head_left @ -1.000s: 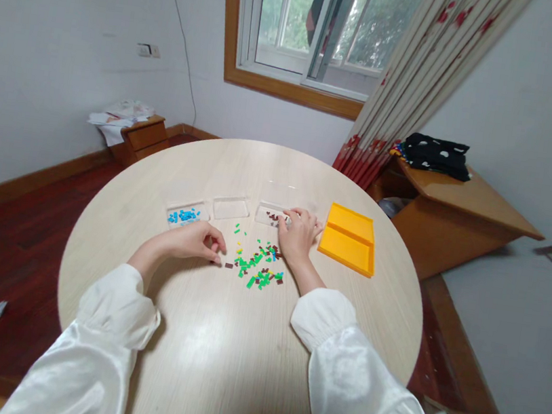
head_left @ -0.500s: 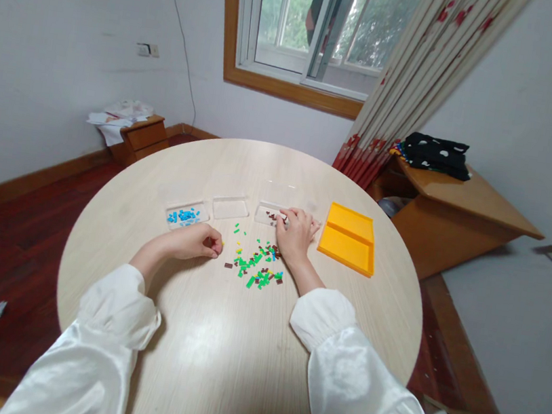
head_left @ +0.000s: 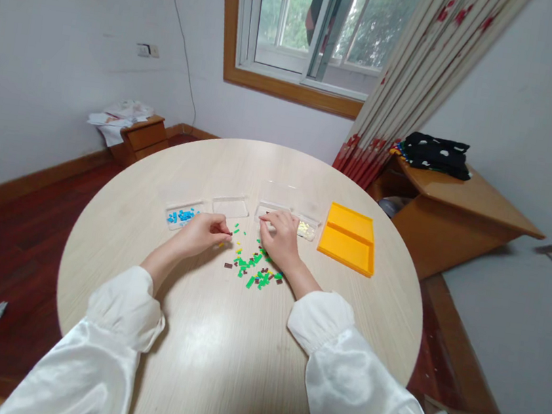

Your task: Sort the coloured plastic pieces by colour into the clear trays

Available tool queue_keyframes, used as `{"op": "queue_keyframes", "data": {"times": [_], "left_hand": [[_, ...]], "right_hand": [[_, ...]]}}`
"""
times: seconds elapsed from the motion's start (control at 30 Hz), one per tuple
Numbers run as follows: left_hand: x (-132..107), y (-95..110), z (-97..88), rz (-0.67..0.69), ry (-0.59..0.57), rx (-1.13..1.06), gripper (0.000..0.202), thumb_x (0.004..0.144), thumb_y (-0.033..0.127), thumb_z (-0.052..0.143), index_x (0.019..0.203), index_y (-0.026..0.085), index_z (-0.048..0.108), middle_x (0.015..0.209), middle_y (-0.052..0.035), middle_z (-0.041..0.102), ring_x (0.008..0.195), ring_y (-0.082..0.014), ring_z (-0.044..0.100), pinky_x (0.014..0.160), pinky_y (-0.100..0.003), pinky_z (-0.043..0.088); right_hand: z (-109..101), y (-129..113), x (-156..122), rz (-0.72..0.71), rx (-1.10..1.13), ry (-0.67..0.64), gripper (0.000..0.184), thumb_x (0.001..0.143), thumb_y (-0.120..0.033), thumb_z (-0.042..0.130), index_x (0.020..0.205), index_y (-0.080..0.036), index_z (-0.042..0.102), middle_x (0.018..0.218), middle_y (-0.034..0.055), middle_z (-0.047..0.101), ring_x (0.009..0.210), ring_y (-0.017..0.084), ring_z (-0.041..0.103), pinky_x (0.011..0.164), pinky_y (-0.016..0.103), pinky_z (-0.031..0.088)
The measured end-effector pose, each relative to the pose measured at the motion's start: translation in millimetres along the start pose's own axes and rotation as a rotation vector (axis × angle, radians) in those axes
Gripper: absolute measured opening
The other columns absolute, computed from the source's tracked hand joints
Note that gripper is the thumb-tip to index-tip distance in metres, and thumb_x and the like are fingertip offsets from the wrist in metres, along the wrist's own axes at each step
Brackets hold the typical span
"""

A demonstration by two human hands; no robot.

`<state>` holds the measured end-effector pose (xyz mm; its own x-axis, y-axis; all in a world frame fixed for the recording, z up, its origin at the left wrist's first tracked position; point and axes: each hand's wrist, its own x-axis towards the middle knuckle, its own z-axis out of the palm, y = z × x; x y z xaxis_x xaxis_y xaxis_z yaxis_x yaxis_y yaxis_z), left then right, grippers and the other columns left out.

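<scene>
While a small dark brown brick (head_left: 230,233) is pinched between the thumb and fingers of the left hand (head_left: 203,232), the right hand (head_left: 280,238) is positioned palm down at a clear rectangular box (head_left: 275,206); whether a piece is gripped by it cannot be determined. The brick is held over the round, pale wood-grain bench (head_left: 223,364), at the left of a scatter of small green, brown and yellow bricks (head_left: 247,263). Small blue bricks (head_left: 183,215) are contained in a clear box at the far left. Pale yellow pieces (head_left: 305,229) are contained in another, just right of the right hand. A two-compartment orange-yellow tray (head_left: 346,251) is placed beyond it.
</scene>
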<state>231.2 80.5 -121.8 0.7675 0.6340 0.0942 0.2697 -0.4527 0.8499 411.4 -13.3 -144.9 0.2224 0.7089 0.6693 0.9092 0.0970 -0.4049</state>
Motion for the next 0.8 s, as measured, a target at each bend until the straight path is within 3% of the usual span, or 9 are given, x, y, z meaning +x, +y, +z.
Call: {"op": "queue_keyframes", "data": {"times": [0.27, 0.8], "left_hand": [[0.2, 11.0, 6.0, 0.066, 0.075, 0.12, 0.022, 0.065, 0.033, 0.065, 0.062, 0.015, 0.053, 0.059, 0.001, 0.058, 0.058, -0.0118, 0.05, 0.056, -0.023, 0.037], [0.8, 7.3, 11.3, 0.09, 0.051, 0.191, 0.02, 0.068, 0.032, 0.06, 0.062, 0.015, 0.051, 0.057, 0.0038, 0.051, 0.057, -0.0104, 0.045, 0.054, -0.022, 0.032]], "right_hand": [[3.6, -23.1, -6.1, -0.151, 0.172, -0.255, 0.013, 0.085, -0.021, 0.055, 0.088, -0.021, 0.067, 0.087, 0.0029, 0.068, 0.09, 0.018, 0.055, 0.087, 0.037, 0.029], [2.8, -25.8, -5.4, -0.059, 0.283, -0.279, 0.006, 0.079, -0.021, 0.063, 0.074, -0.02, 0.064, 0.075, -0.0013, 0.069, 0.078, 0.014, 0.059, 0.085, 0.035, 0.031]]}}
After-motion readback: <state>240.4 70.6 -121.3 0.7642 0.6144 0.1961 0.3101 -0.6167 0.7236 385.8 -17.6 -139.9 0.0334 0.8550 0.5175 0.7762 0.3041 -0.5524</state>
